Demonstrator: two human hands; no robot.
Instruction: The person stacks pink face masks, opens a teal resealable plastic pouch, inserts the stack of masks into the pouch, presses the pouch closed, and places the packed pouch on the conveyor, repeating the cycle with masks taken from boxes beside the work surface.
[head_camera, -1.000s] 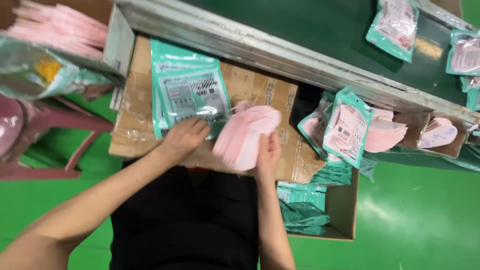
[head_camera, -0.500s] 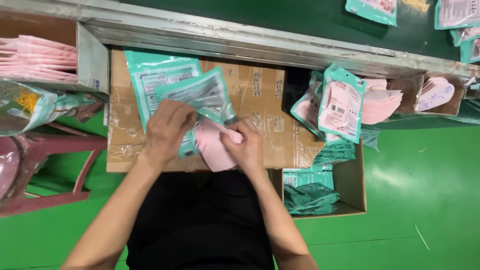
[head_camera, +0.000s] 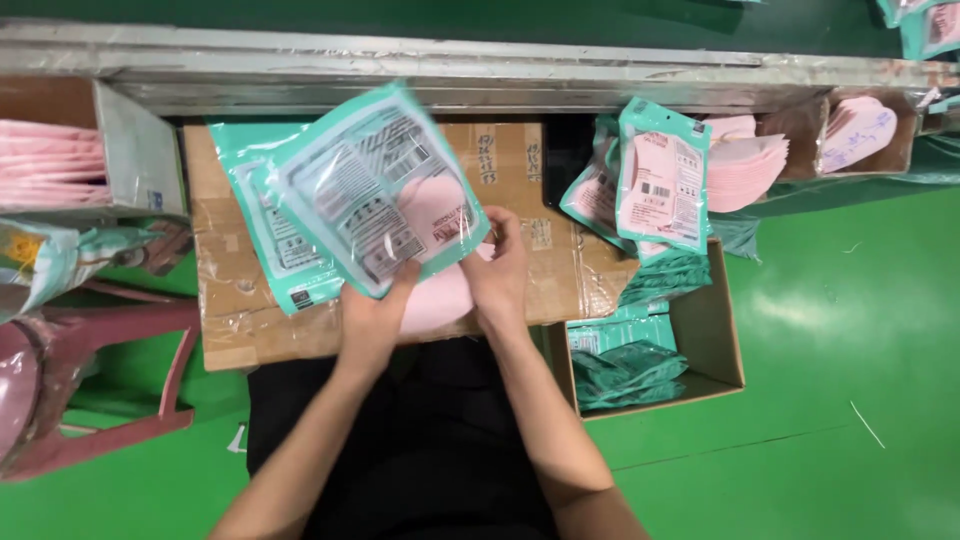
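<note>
At centre frame the left hand (head_camera: 372, 318) grips the lower edge of a teal pouch (head_camera: 375, 190) with a clear printed face, fingers closed on it from below. The right hand (head_camera: 497, 268) pinches the pouch's right side, where a stack of pink masks (head_camera: 440, 295) sits half inside the opening — the lower part of the stack shows between the two hands. A second teal pouch (head_camera: 262, 235) lies under the held one on a flattened cardboard box (head_camera: 545, 200) that serves as the tabletop. At right, filled pouches (head_camera: 660, 180) stand upright beside loose pink masks (head_camera: 745, 165). An open carton (head_camera: 712, 335) at lower right holds empty teal pouches (head_camera: 625, 365). At far left — a pink plastic stool (head_camera: 110, 420).
</note>
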